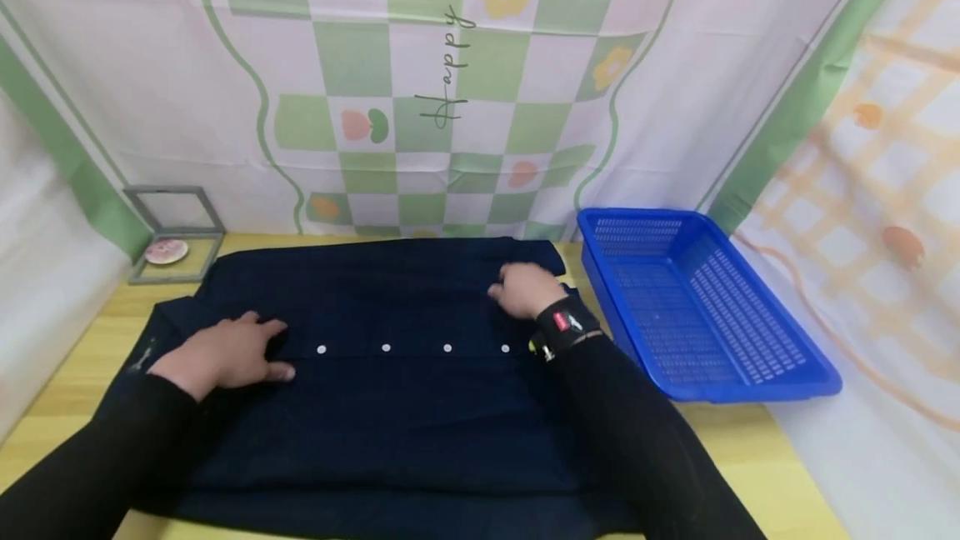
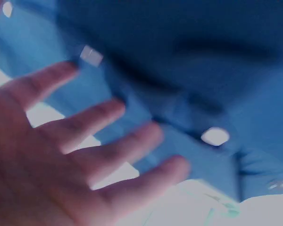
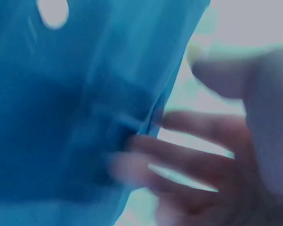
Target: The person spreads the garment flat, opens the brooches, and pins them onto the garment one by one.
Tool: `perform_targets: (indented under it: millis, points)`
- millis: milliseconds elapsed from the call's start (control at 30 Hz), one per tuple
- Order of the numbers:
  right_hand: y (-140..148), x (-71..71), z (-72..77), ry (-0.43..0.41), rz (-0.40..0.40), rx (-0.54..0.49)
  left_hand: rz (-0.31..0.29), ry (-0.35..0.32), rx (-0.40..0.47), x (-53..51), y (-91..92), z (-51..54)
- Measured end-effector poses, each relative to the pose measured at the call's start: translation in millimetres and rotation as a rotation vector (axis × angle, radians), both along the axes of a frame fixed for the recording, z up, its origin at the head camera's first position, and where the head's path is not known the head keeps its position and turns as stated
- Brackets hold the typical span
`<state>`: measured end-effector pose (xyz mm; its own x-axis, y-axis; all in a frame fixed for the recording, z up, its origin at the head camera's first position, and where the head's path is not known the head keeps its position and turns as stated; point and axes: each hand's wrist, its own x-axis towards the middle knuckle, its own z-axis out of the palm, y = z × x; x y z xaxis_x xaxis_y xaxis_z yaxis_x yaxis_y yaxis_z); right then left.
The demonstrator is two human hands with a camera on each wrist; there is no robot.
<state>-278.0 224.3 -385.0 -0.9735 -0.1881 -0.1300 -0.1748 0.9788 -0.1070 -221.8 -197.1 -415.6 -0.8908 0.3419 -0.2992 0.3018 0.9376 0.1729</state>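
Note:
A dark navy button-up shirt (image 1: pixel 390 423) lies spread sideways on the table, with a row of white buttons (image 1: pixel 386 347) running across its middle. On its left part my left hand (image 1: pixel 225 352) rests with the fingers spread. The left wrist view shows the same hand (image 2: pixel 85 141) with straight, parted fingers beside the button row. My right hand (image 1: pixel 525 290) is over the upper right part of the shirt, fingers loosely bent. In the right wrist view this hand (image 3: pixel 203 160) is blurred; its fingers reach the fabric edge (image 3: pixel 167 84), with the thumb apart and no grip visible.
A blue perforated plastic basket (image 1: pixel 720 386) stands on the table right of the shirt. At the back left are a grey hinged frame (image 1: pixel 176 188) and a small pinkish round object (image 1: pixel 167 252). Patterned curtains (image 1: pixel 420 65) hang behind and at both sides of the yellow wood-look table (image 1: pixel 787 473).

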Motion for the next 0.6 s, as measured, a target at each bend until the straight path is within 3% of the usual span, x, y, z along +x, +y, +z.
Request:
perform_targets:
  millis: [100, 167, 233, 300, 400, 600]
  points:
    - [18, -35.2, 1.3, 0.183, -0.044, -0.030, -0.076, 0.179, 0.014, -24.2, 5.6, 10.3]
    - [33, -53.4, 0.7, 0.179, -0.082, -0.025, -0.111, 0.286, 0.031, -43.6, 12.8, 17.9]
    - [46, -65.1, -1.6, 0.139, -0.123, -0.019, -0.112, 0.348, 0.039, -63.7, 21.1, 22.9]
    - [53, -70.7, -4.2, 0.072, -0.190, -0.033, -0.102, 0.360, 0.048, -80.7, 26.9, 25.0]
    - [55, -74.7, -9.9, 0.019, -0.275, -0.080, -0.072, 0.320, 0.056, -100.0, 30.8, 21.5]
    - [55, -88.6, -12.2, 0.028, -0.301, -0.253, -0.035, 0.243, 0.067, -119.8, 28.4, 8.7]
